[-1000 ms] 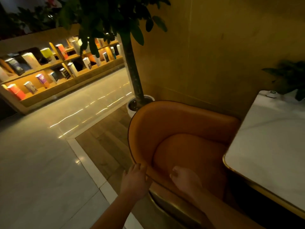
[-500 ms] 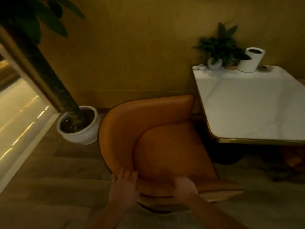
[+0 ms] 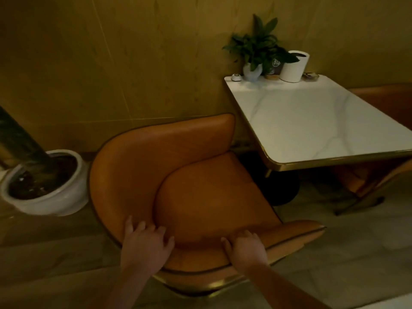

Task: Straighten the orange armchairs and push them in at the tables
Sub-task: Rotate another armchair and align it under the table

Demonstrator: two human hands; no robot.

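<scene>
Now the left hand [image 3: 145,244] presses spread-fingered and the right hand [image 3: 245,248] hooks its grip over the near rim of the armchair [image 3: 200,197], whose open front points ahead-right at the counter [image 3: 312,121], right hand nearer it.

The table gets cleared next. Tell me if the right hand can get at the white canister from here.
Probably not. The right hand holds the armchair by its near rim; the canister stands at the table's far edge by the wall, across the seat and tabletop.
</scene>
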